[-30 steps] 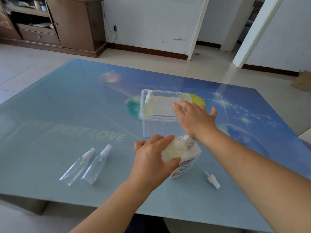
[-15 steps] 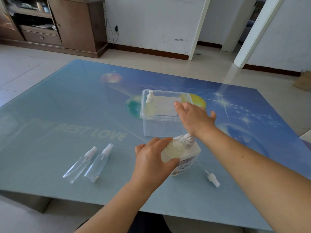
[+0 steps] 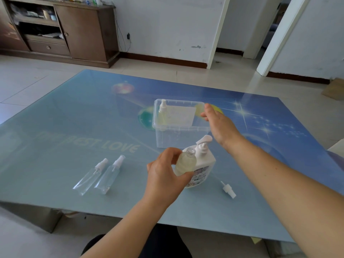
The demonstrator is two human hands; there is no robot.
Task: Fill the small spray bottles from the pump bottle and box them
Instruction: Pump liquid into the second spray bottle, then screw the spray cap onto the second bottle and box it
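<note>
- Filling step looks about done: the left hand [image 3: 163, 180] grips a small open bottle [image 3: 185, 162] upright, its fingers [image 3: 183, 176] wrapped and pinching the body, neck uncapped and right beside the pump bottle [image 3: 202, 164]
- The liquid inside is pale yellow and, as far as I can judge, sits near the shoulder, so this one seems full
- Right hand [image 3: 218, 125] hovers above and beyond the pump nozzle, fingers spread and holding nothing, near the right end of the box [image 3: 178, 130]
- Next move, as I read it: the right hand needs to drop to the loose spray cap [image 3: 228, 189] lying on the table [image 3: 55, 127] to the right of the pump bottle, lift it, feed its tube into the open neck and screw it down
- The left hand must keep the bottle upright and steady meanwhile, or the liquid could spill
- After capping, the bottle goes into the clear box behind the pump bottle, alongside the one there
- Count, small bottles: four in all
- One filled and capped, standing in the box's left corner [image 3: 162, 112]
- One open in the left hand
- Two empties [image 3: 98, 176] lying side by side on the table to the left, caps on, touching or nearly so
- Pump bottles: one
- Boxes: one, lid not in sight
- Loose caps: one
- By that tally, two bottles remain to be filled
</note>
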